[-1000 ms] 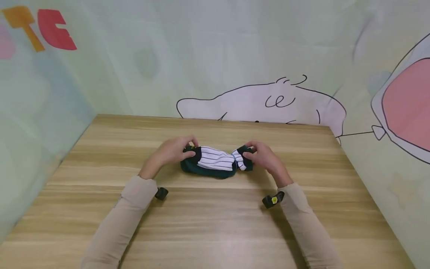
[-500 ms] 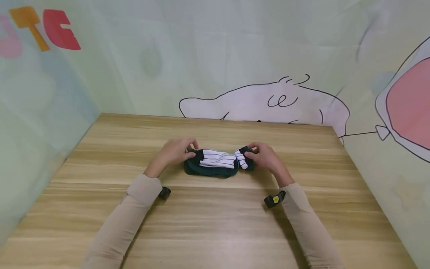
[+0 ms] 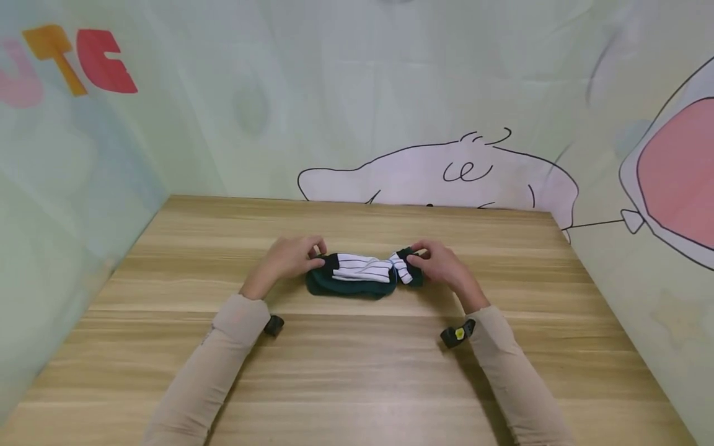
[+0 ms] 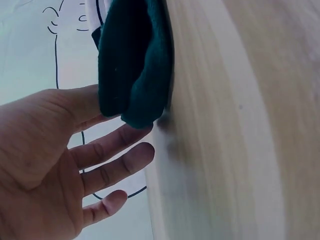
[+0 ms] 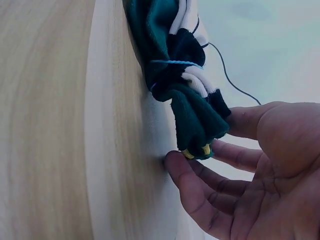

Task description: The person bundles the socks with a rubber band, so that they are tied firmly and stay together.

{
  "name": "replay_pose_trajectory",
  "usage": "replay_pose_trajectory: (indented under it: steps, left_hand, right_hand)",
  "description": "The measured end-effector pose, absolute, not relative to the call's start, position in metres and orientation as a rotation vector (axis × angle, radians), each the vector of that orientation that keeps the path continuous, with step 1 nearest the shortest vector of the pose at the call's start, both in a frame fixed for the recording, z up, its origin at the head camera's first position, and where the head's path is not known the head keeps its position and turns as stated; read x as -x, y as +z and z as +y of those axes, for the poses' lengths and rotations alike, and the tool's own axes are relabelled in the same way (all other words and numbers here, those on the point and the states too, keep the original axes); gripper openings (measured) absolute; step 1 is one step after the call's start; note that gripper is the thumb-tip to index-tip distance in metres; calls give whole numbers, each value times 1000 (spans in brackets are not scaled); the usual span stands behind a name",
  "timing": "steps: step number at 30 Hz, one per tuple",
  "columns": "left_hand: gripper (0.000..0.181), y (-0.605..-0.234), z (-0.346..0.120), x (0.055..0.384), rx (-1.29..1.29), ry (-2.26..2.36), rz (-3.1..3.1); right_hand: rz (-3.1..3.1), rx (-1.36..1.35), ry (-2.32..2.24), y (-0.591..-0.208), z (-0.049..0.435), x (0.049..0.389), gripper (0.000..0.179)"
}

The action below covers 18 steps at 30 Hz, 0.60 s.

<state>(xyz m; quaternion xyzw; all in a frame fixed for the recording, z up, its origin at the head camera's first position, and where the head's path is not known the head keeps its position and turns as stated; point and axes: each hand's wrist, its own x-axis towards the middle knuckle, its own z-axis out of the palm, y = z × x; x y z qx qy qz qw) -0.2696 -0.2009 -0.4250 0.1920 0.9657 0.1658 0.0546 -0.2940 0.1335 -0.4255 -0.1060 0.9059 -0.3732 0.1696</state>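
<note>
A bundle of socks (image 3: 362, 267), dark green below and white with dark stripes on top, lies lengthwise on the wooden table (image 3: 357, 365). Near its right end a thin light-blue band (image 5: 175, 63) cinches it, and the short end beyond flares out. My left hand (image 3: 286, 257) pinches the dark left end between thumb and forefinger; in the left wrist view the green fabric (image 4: 142, 95) shows a fold, and the other fingers stay apart from it. With thumb and fingers, my right hand (image 3: 443, 266) holds the flared right end, where small yellow marks (image 5: 206, 149) show.
A black strap device (image 3: 457, 333) sits at the right wrist and another black device (image 3: 274, 326) at the left. Behind the table's far edge hangs a printed cloth backdrop (image 3: 334, 111) with cartoon drawings.
Both hands keep hold of the sock bundle's ends. The white striped part looks slightly narrower and more creased. The head view has shifted a little.
</note>
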Motion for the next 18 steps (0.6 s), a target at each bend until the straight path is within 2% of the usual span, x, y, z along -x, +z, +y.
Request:
replay_pose_trajectory:
  steps: [18]
  left_hand:
    - [25,-429,-205,271,-559,570,2888]
  right_hand:
    - [2578,295,-1035,-425,142,291,40]
